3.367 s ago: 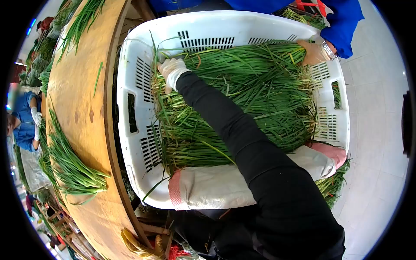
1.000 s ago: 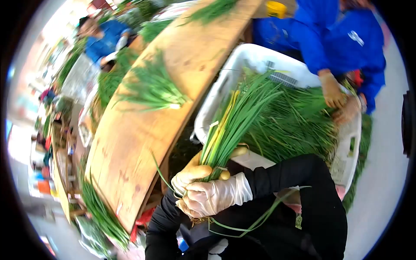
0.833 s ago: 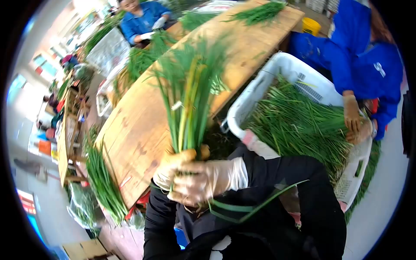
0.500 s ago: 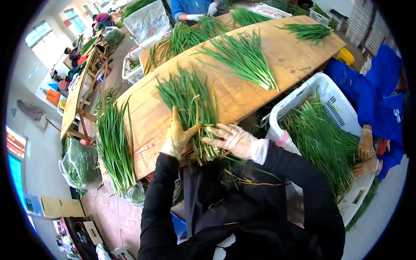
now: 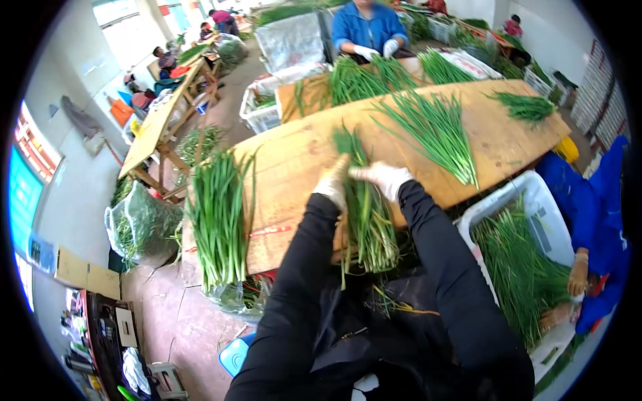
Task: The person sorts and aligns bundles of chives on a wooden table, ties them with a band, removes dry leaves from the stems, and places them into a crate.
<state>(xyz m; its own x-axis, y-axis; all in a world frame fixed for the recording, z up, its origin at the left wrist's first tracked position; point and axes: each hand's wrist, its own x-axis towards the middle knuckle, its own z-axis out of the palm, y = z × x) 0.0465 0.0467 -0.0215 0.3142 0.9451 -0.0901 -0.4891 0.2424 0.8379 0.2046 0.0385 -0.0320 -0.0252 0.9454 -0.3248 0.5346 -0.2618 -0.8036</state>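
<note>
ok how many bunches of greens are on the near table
4: left bunch at the table's left end, middle bunch in front of you, spread bunch farther right, small bunch near the far right end. No others look hidden.

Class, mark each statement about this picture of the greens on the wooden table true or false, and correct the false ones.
1. The wearer's left hand and right hand are both at the middle bundle of greens. True.
2. That bundle's stem ends point away from the wearer. False: the stem ends point towards the wearer.
3. The basket at the right is empty. False: the white basket holds long greens.
4. The wearer's sleeves are black. True.
5. The person across the table works with bare hands. False: the person across the wooden table wears white gloves.
</note>
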